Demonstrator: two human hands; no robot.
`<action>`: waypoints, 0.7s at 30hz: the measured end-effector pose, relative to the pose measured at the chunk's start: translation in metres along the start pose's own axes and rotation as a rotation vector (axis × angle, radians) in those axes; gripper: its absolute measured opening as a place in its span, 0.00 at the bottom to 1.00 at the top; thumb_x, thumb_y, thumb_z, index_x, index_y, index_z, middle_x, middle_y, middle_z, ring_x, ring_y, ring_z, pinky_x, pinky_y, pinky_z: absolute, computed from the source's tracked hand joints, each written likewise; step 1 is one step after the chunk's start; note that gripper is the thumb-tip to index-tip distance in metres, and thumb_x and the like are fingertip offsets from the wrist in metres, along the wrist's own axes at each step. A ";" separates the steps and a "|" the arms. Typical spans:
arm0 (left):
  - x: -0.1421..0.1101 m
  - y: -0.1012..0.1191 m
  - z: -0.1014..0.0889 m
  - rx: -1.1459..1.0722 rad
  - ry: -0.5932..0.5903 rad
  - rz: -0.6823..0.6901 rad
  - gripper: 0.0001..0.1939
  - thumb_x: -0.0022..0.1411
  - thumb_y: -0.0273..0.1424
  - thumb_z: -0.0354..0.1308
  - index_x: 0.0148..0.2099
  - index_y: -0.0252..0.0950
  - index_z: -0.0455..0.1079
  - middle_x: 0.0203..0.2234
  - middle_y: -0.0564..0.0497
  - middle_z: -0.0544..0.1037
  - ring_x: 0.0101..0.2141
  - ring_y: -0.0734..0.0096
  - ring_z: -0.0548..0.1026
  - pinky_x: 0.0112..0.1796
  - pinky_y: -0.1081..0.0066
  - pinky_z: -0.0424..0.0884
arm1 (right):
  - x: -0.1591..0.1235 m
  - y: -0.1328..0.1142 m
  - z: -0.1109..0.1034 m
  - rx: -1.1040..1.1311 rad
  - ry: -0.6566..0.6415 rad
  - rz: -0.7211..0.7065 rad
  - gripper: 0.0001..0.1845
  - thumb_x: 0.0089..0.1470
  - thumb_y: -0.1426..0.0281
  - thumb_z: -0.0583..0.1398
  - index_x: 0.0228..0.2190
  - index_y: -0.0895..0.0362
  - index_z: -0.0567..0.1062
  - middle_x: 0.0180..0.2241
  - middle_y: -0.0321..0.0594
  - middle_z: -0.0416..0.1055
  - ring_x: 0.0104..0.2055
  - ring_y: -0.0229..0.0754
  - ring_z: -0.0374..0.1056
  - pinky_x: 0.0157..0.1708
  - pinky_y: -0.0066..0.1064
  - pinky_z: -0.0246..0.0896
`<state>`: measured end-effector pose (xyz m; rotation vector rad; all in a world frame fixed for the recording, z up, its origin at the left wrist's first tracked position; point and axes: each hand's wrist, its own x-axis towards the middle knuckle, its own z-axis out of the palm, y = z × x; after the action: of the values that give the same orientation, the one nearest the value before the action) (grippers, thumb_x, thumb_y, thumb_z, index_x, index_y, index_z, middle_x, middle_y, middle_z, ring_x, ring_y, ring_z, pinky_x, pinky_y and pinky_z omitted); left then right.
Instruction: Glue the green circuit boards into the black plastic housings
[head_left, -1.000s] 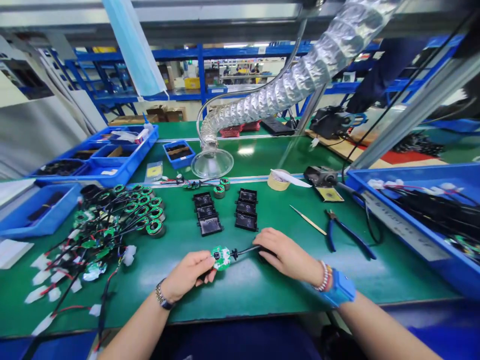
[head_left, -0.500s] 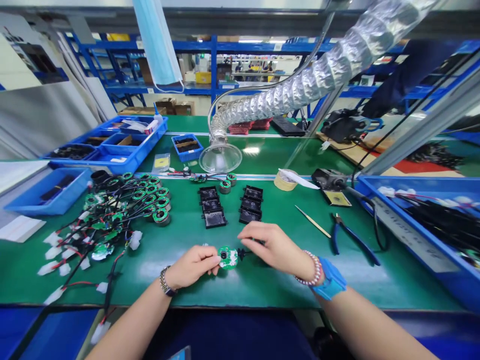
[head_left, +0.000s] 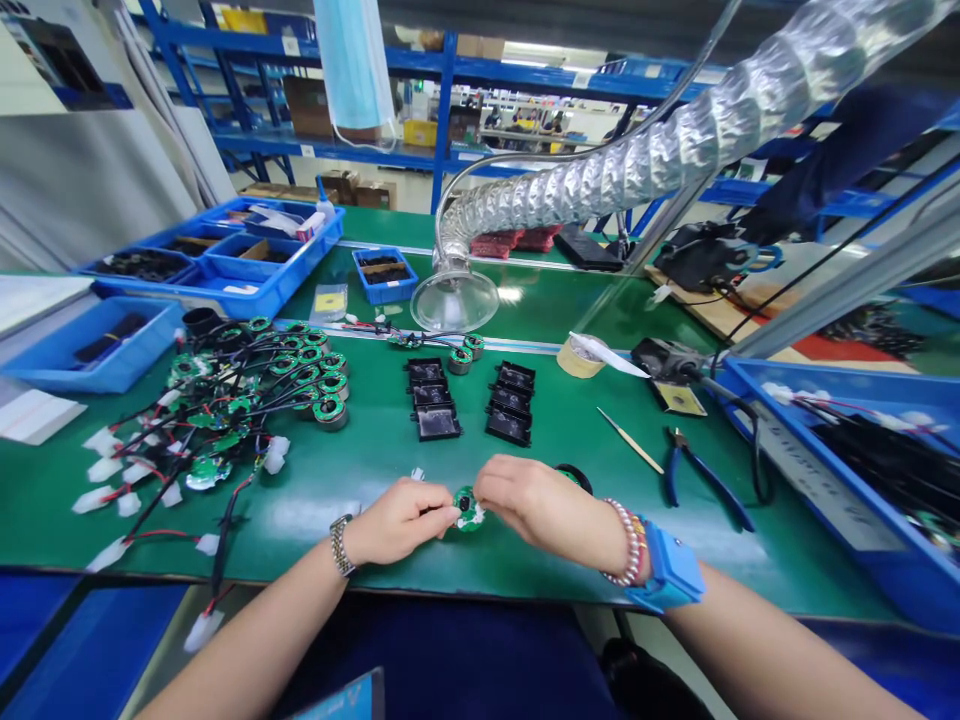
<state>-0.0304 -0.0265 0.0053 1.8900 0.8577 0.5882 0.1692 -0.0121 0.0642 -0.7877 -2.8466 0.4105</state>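
Moving inward since the earlier frame, our right hand [head_left: 544, 510] is closing toward our left hand [head_left: 401, 520], and both are meeting over a round green circuit board [head_left: 469, 512]. We are pinching the board with our left fingertips [head_left: 442, 516]; our right fingertips [head_left: 484, 490] are covering its far side, though we cannot tell whether they are clenching it. The board is sitting between both hands, over the green bench mat [head_left: 360, 500], with a black ring [head_left: 576, 476] just beyond our right hand.
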 end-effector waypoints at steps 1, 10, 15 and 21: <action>0.000 -0.001 0.000 0.015 0.004 0.008 0.18 0.62 0.37 0.45 0.23 0.34 0.62 0.17 0.54 0.66 0.22 0.76 0.63 0.26 0.76 0.59 | 0.001 -0.001 0.000 -0.019 -0.014 0.017 0.09 0.55 0.78 0.50 0.25 0.59 0.67 0.26 0.39 0.65 0.28 0.36 0.59 0.28 0.26 0.54; 0.000 -0.002 0.003 0.087 0.007 0.047 0.18 0.62 0.37 0.44 0.22 0.34 0.60 0.16 0.55 0.63 0.21 0.76 0.61 0.26 0.76 0.57 | 0.003 -0.002 0.005 -0.115 -0.098 0.019 0.11 0.53 0.82 0.48 0.26 0.60 0.65 0.28 0.41 0.63 0.28 0.37 0.57 0.31 0.28 0.55; 0.001 0.002 0.004 0.011 0.030 -0.017 0.19 0.62 0.36 0.43 0.22 0.34 0.62 0.17 0.54 0.67 0.21 0.76 0.63 0.26 0.76 0.59 | -0.001 0.001 0.013 -0.115 -0.034 0.015 0.11 0.56 0.79 0.45 0.28 0.60 0.65 0.31 0.44 0.63 0.31 0.39 0.58 0.35 0.32 0.58; 0.001 0.003 0.002 -0.052 0.083 -0.077 0.20 0.62 0.37 0.44 0.22 0.34 0.63 0.17 0.54 0.66 0.21 0.76 0.62 0.25 0.76 0.58 | -0.023 0.002 -0.007 0.191 0.169 0.069 0.12 0.60 0.73 0.44 0.28 0.57 0.63 0.34 0.45 0.66 0.35 0.37 0.62 0.36 0.30 0.61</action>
<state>-0.0280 -0.0278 0.0074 1.7874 0.9557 0.6390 0.1909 -0.0209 0.0689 -0.8410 -2.5852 0.5856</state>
